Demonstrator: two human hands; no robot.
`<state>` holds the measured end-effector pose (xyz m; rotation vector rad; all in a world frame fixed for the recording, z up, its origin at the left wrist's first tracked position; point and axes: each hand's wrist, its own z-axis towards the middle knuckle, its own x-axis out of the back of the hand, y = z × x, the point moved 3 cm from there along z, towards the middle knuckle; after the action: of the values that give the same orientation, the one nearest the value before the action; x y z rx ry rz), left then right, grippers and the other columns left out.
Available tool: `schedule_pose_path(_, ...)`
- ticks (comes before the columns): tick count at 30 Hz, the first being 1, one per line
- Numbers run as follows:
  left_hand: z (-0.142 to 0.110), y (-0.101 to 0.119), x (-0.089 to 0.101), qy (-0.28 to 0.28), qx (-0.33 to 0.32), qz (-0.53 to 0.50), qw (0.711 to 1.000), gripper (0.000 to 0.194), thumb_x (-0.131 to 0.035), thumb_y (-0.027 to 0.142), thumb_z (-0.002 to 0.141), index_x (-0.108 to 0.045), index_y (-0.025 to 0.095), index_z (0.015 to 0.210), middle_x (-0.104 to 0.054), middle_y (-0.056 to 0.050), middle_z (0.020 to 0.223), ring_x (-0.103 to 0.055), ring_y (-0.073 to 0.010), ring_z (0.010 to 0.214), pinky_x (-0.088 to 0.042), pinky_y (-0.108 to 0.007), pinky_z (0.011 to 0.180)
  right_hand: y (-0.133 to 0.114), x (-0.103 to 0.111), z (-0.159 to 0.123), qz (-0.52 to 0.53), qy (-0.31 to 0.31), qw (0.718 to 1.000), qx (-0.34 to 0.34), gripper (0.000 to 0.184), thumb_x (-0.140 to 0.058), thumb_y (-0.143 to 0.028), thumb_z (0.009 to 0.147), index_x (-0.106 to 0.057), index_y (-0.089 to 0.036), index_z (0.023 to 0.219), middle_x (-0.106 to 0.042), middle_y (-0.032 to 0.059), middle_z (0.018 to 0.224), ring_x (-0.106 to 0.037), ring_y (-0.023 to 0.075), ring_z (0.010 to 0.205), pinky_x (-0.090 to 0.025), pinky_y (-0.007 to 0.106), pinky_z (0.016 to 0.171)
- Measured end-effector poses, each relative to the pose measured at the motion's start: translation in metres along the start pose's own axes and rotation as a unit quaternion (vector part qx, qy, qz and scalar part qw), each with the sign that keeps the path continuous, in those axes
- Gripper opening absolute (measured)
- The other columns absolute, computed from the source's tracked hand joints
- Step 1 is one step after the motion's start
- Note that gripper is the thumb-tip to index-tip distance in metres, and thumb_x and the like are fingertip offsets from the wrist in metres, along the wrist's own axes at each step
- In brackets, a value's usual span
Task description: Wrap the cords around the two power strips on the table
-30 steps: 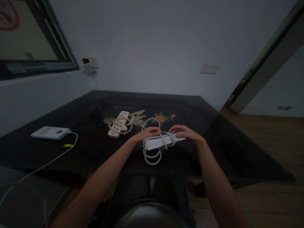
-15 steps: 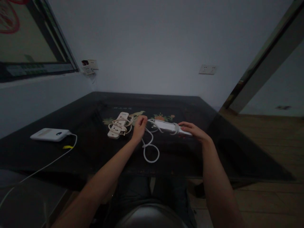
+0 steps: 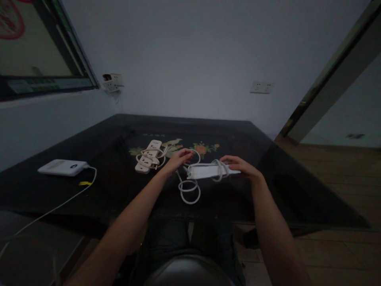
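Observation:
A white power strip (image 3: 204,171) lies crosswise before me, its sockets not showing, with loops of its cord (image 3: 219,171) wound around the right part. My right hand (image 3: 241,167) grips its right end, thumb and fingers on either side. At the left end, my left hand (image 3: 181,158) is closed on the pale cord, which arches up beside the fingers. More of this cord (image 3: 190,202) lies looped on the table nearer to me. Left of my left hand rests another white power strip (image 3: 153,145), sockets upward, its own cord coiled over it.
On the left of the black table (image 3: 253,139) lies a white power bank (image 3: 58,167) with a thin cable running off the near edge. A yellow scrap (image 3: 85,183) is near that cable. Wall sockets (image 3: 262,87) are on the wall behind, and a window is at upper left.
My left hand left the power strip, drew cord out leftward and has come back slightly right, near the strip's left end. The strip shifted right with my right hand; fewer turns wrap it.

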<state>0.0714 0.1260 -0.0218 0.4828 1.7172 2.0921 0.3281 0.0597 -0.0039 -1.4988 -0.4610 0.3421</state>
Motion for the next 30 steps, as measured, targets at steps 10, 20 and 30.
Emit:
schedule_pose_path(10, -0.026, 0.025, -0.038, -0.24, 0.007, 0.026, 0.97, 0.031, -0.07, 0.038, 0.074, -0.062, 0.019, 0.097, -0.06, -0.005, 0.097, -0.056, -0.0171, 0.092, -0.04, -0.032, 0.085, 0.01, -0.034, 0.023, -0.041, -0.112, 0.992, -0.036, 0.038, -0.069, -0.032, 0.071, -0.06, -0.018, 0.105, -0.064, 0.0009, 0.084, -0.056, 0.0116, 0.066, -0.038, 0.02, 0.054)
schedule_pose_path(20, -0.022, 0.02, -0.04, -0.227, -0.022, 0.06, 0.972, 0.029, -0.067, 0.042, 0.075, -0.057, 0.016, 0.084, -0.053, 0.0, 0.08, -0.05, -0.0125, 0.075, -0.039, -0.025, 0.071, 0.006, -0.033, 0.022, -0.057, -0.095, 0.993, -0.041, 0.04, -0.07, -0.031, 0.07, -0.058, -0.018, 0.106, -0.063, 0.0007, 0.086, -0.054, 0.0107, 0.066, -0.036, 0.02, 0.056)
schedule_pose_path(30, -0.015, 0.016, -0.032, -0.16, -0.049, 0.078, 0.983, 0.028, -0.068, 0.04, 0.074, -0.059, 0.014, 0.075, -0.056, -0.002, 0.082, -0.052, -0.0137, 0.076, -0.039, -0.025, 0.07, 0.002, -0.019, 0.013, -0.077, -0.059, 0.994, -0.047, 0.042, -0.071, -0.03, 0.069, -0.058, -0.018, 0.107, -0.063, 0.0007, 0.085, -0.055, 0.0111, 0.065, -0.037, 0.02, 0.055)
